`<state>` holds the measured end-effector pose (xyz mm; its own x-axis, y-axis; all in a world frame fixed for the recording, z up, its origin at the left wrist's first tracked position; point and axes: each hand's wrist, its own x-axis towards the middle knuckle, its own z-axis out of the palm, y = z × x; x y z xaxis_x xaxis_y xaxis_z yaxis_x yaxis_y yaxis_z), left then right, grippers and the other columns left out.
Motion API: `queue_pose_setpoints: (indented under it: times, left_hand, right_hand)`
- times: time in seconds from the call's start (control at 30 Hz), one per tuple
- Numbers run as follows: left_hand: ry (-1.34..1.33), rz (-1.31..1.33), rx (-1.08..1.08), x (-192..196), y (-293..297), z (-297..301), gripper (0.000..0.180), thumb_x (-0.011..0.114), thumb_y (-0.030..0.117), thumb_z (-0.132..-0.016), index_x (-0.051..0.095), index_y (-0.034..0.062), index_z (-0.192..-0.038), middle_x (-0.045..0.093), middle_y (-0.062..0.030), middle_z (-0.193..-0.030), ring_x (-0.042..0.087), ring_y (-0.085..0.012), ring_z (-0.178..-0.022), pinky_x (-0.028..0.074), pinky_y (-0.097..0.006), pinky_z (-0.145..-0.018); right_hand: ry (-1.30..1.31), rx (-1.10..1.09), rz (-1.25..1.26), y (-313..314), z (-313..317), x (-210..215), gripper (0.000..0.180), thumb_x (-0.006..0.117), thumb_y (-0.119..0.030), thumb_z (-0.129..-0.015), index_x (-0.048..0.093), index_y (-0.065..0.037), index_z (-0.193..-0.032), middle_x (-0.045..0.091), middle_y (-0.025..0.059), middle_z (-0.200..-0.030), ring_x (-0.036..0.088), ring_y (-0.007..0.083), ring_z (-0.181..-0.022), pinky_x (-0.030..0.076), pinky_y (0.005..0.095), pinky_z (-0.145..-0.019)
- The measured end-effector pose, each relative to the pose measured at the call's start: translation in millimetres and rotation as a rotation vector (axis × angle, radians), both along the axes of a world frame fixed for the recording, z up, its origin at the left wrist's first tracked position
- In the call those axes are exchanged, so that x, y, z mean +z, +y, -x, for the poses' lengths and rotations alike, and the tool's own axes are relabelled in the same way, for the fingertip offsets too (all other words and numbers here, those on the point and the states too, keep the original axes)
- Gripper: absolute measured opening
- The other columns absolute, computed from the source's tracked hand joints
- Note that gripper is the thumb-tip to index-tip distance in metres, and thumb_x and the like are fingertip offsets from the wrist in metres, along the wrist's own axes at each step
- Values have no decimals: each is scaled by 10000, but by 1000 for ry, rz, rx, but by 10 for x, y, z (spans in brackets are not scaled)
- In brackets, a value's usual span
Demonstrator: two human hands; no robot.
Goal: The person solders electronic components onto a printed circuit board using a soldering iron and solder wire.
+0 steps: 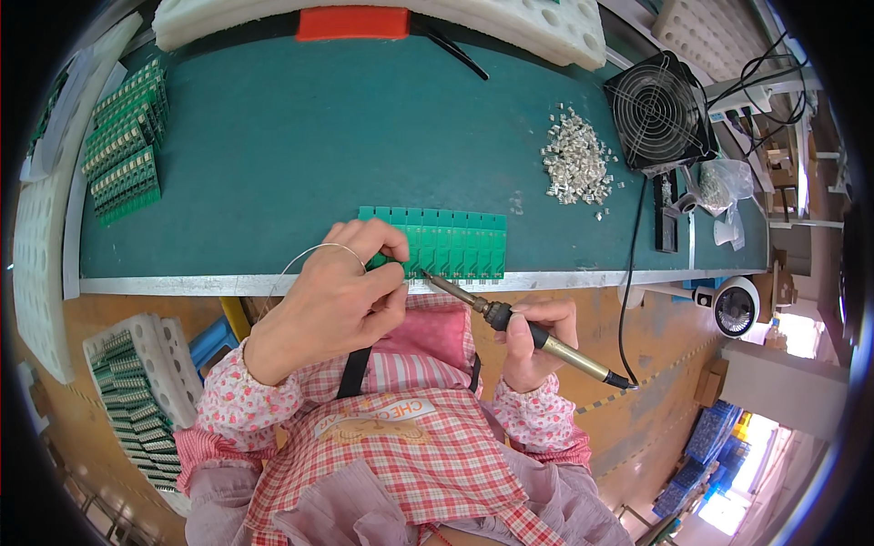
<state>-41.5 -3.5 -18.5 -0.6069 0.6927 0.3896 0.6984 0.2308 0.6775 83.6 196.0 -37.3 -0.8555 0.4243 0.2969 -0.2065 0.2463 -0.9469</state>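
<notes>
A row of several green circuit boards [455,241] lies side by side at the near edge of the green bench mat [300,136]. My left hand [337,296] rests over the row's left end and pinches a thin silver solder wire [309,253] that loops back toward me. My right hand [537,341] grips a soldering iron [519,328] like a pen. Its tip touches the boards' near edge just right of my left fingers.
A pile of small silver parts [576,164] lies at the right of the mat, beside a black fan [657,111]. Stacked green boards [123,141] sit far left. A white foam tray of boards [137,400] stands by my left side. White foam trays [510,23] line the back.
</notes>
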Motion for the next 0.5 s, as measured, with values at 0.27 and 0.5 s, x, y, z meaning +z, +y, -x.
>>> queue_pose_setpoints:
  times: [0.27, 0.5]
  left_hand:
    - [29, 42, 3, -16, 38, 1, 139, 649, 16, -638, 511, 28, -647, 483, -87, -859, 483, -244, -755, 372, -361, -664]
    - [64, 43, 17, -40, 52, 3, 140, 645, 7, -630, 509, 30, -655, 473, -84, -849, 468, -241, -742, 366, -355, -654]
  right_hand:
    - [3, 33, -10, -12, 35, -45, 158, 652, -26, -788, 525, 1, -878, 619, 106, -744, 588, 137, -620, 486, 254, -571]
    - [28, 24, -43, -9, 15, -64, 132, 664, -5, -762, 555, -2, -836, 611, 106, -743, 593, 141, -622, 478, 254, -548]
